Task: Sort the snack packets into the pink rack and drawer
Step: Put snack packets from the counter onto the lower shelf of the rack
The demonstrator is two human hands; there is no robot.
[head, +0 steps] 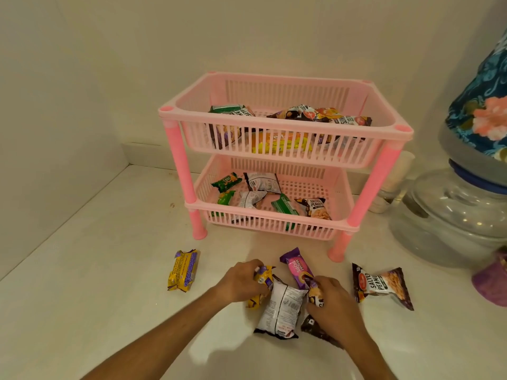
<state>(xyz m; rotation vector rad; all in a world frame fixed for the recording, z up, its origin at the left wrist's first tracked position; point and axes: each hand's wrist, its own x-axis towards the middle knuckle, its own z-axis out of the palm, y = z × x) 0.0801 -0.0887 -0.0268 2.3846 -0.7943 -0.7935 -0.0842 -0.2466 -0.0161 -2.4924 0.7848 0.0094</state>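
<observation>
A pink two-tier rack [175, 149] stands on the white counter against the wall. Both its baskets hold several snack packets. In front of it lie loose packets: a yellow-purple one [183, 270] at the left, a pink-purple one [295, 266], a white-backed one [282, 307] in the middle and a salted peanuts packet [382, 285] at the right. My left hand [241, 281] is closed around a yellow packet [262, 278]. My right hand [333, 300] grips a dark peanut packet [315, 293], with another dark packet partly hidden beneath it.
A large clear water jar [450, 215] with a floral cloth cover [482, 111] stands at the right of the rack. A purple object [493, 281] sits at the right edge. Walls close in the counter at the left and back.
</observation>
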